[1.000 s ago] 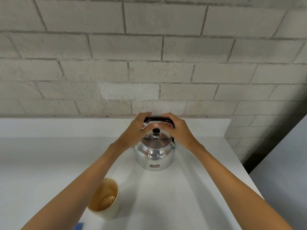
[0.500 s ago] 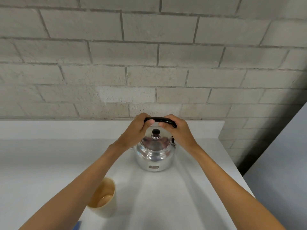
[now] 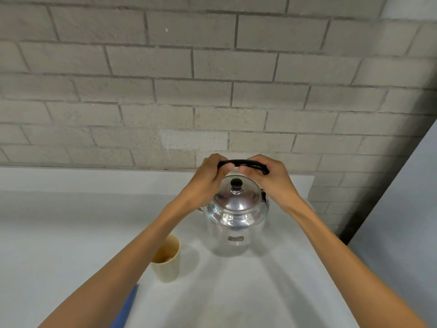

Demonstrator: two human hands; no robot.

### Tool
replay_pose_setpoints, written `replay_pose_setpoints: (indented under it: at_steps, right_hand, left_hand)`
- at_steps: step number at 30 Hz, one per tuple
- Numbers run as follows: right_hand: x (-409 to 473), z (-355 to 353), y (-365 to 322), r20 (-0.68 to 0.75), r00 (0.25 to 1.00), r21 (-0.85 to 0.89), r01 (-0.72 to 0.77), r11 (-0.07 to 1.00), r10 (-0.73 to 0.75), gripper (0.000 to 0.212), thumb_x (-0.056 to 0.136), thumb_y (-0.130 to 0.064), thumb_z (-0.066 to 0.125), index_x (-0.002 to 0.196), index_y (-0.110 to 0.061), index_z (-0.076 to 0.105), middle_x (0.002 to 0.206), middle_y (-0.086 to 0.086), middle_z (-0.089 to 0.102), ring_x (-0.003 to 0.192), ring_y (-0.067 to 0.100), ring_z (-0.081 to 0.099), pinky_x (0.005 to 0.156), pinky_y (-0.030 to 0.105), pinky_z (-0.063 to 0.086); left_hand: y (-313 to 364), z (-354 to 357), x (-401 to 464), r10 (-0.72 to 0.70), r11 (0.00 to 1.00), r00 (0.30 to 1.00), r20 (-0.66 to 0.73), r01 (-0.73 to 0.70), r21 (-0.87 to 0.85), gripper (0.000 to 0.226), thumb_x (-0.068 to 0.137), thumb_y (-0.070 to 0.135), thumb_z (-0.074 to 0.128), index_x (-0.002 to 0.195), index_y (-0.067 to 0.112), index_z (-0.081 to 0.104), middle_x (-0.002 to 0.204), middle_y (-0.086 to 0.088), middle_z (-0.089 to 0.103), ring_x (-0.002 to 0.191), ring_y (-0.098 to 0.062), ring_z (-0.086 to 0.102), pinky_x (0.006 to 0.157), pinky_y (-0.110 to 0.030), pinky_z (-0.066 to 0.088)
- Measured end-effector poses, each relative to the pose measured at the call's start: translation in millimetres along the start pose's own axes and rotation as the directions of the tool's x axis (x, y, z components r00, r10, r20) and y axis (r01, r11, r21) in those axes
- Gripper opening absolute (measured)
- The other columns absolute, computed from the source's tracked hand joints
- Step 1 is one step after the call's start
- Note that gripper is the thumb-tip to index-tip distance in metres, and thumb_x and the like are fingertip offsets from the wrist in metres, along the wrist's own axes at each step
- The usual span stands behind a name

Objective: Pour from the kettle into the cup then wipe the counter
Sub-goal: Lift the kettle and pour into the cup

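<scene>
In the head view we are looking down at a pale counter [image 3: 71, 245] set against a grey block wall [image 3: 165, 91]. A shiny metal kettle [image 3: 236, 218] is standing upright on the counter toward the back, near the wall, its domed lid [image 3: 237, 197] in place with a dark knob [image 3: 236, 183] on top. Its black handle [image 3: 246, 163] is arching over the lid.

We are closing our left hand [image 3: 208, 178] around the left end of the handle, fingers curled over the top and the thumb tucked beneath. Our right hand [image 3: 272, 178] is gripping the right end in the same way, fingers wrapped over the bar. The two hands are sitting close together, with a short bare stretch of handle showing between them. We cannot tell whether the kettle's base is touching the counter or just lifting.

A cream cup [image 3: 166, 261] is standing upright on the counter, nearer to us and to the left of the kettle, partly hidden behind our left forearm. A little brownish liquid seems to be lying at its bottom.

A blue cloth edge [image 3: 126, 306] is peeking out from under our left forearm at the bottom.
</scene>
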State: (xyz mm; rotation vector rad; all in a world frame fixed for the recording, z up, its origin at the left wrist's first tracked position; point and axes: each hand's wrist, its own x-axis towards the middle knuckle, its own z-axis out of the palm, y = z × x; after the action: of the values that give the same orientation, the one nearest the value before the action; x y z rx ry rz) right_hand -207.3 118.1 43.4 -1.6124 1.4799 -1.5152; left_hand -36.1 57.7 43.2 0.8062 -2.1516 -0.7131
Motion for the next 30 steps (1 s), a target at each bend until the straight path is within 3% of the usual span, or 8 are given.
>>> replay_pose_setpoints:
  at_steps: [3, 7, 12, 15, 17, 21, 26, 30]
  right_hand:
    - [-14.3, 3.0, -16.6, -0.029, 1.0, 0.021, 0.009, 1.0, -0.008, 0.015, 0.073, -0.038, 0.077, 0.081, -0.026, 0.072, 0.077, -0.003, 0.071, 0.073, 0.007, 0.064, 0.072, 0.026, 0.05]
    - [-31.9, 10.5, -34.8, -0.044, 0.998, 0.008, 0.04, 0.999, -0.039, 0.015, 0.076, -0.035, 0.077, 0.084, -0.023, 0.073, 0.08, 0.003, 0.072, 0.075, 0.015, 0.065, 0.072, 0.026, 0.05]
    - [-46.5, 19.9, -48.2, -0.014, 0.998, 0.011, 0.067, 0.998, -0.067, 0.016, 0.077, -0.033, 0.076, 0.089, -0.021, 0.074, 0.081, -0.007, 0.073, 0.079, 0.006, 0.067, 0.072, 0.017, 0.051]
    - [-51.4, 26.1, -49.5, 0.01, 0.998, -0.006, 0.056, 0.998, -0.056, 0.016, 0.078, -0.032, 0.076, 0.089, -0.021, 0.074, 0.085, 0.002, 0.073, 0.084, 0.019, 0.067, 0.078, 0.028, 0.053]
    - [-53.8, 29.2, -48.3, 0.031, 0.999, -0.018, 0.044, 0.999, -0.043, 0.016, 0.078, -0.032, 0.076, 0.089, -0.02, 0.074, 0.086, 0.005, 0.072, 0.085, 0.022, 0.067, 0.078, 0.03, 0.053]
    - [-58.0, 33.9, -42.6, 0.075, 0.997, -0.037, 0.014, 0.999, -0.011, 0.02, 0.076, -0.032, 0.078, 0.091, -0.02, 0.075, 0.086, -0.003, 0.075, 0.083, 0.009, 0.069, 0.075, 0.016, 0.052]
    - [-60.1, 39.8, -35.4, 0.104, 0.994, -0.118, -0.02, 0.993, 0.033, 0.02, 0.074, -0.033, 0.079, 0.089, -0.021, 0.075, 0.086, -0.005, 0.075, 0.085, 0.009, 0.069, 0.081, 0.024, 0.053]
    - [-59.8, 42.0, -34.2, 0.14, 0.989, -0.152, -0.027, 0.988, 0.049, 0.02, 0.074, -0.034, 0.079, 0.089, -0.022, 0.075, 0.086, -0.006, 0.074, 0.084, 0.007, 0.068, 0.08, 0.022, 0.051]
  left_hand:
    - [16.1, -9.2, -15.0, 0.029, 1.0, 0.999, -0.02, -0.029, -0.011, 0.029, 0.098, 0.032, 0.041, 0.105, 0.006, 0.052, 0.095, -0.016, 0.058, 0.087, -0.03, 0.054, 0.066, -0.019, 0.039]
    - [28.8, -20.0, -34.1, 0.058, 0.998, 0.998, -0.031, -0.059, -0.027, 0.03, 0.098, 0.03, 0.042, 0.106, 0.004, 0.053, 0.096, -0.016, 0.059, 0.087, -0.029, 0.056, 0.068, -0.023, 0.041]
    - [29.9, -31.3, -53.4, 0.033, 0.998, 0.999, -0.017, -0.034, -0.045, 0.033, 0.096, 0.036, 0.042, 0.108, 0.007, 0.054, 0.086, -0.001, 0.055, 0.079, -0.018, 0.054, 0.069, -0.023, 0.044]
    - [18.7, -37.6, -64.8, 0.004, 0.996, 1.0, 0.01, -0.003, -0.087, 0.042, 0.09, 0.048, 0.046, 0.111, 0.013, 0.054, 0.089, 0.004, 0.057, 0.078, -0.007, 0.055, 0.069, -0.02, 0.045]
    - [6.9, -41.3, -74.5, -0.018, 0.994, 0.999, 0.038, 0.022, -0.109, 0.054, 0.082, 0.058, 0.05, 0.117, 0.017, 0.052, 0.102, 0.004, 0.059, 0.09, -0.003, 0.056, 0.078, -0.017, 0.046]
    - [-29.7, -44.7, -100.3, -0.129, 0.988, 0.99, 0.059, 0.133, -0.081, 0.077, 0.066, 0.065, 0.065, 0.128, 0.024, 0.044, 0.13, 0.006, 0.05, 0.119, -0.006, 0.047, 0.096, -0.022, 0.037]
    - [-78.2, -42.3, -139.7, -0.299, 0.95, 0.949, 0.105, 0.306, -0.064, 0.104, 0.049, 0.064, 0.079, 0.136, 0.033, 0.032, 0.143, 0.007, 0.035, 0.132, -0.009, 0.032, 0.107, -0.033, 0.031]
    - [-103.4, -36.5, -160.1, -0.384, 0.908, 0.909, 0.165, 0.404, -0.112, 0.121, 0.043, 0.06, 0.085, 0.142, 0.033, 0.022, 0.151, 0.006, 0.025, 0.137, -0.01, 0.026, 0.111, -0.035, 0.029]
